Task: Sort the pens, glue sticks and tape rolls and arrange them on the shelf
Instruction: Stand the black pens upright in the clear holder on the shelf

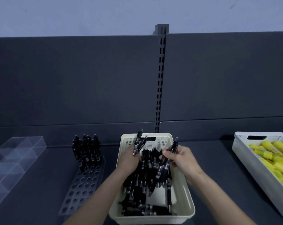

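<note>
A cream basket (184,208) in front of me holds a heap of black pens (145,181). Over the basket's left side, my left hand (129,161) grips a few black pens (138,142) that stick up above its fingers. On the right, my right hand (181,159) pinches black pens (167,161) lifted partly out of the heap. To the left lies a clear pen holder (82,185) with rows of round holes. Several black pens (86,148) stand upright in its far rows.
A clear plastic divider tray (12,161) lies at the far left of the dark shelf (210,153). A white basket (244,153) with yellow glue sticks (277,159) sits at the right edge. The dark back panel rises behind, with a slotted upright post (160,82).
</note>
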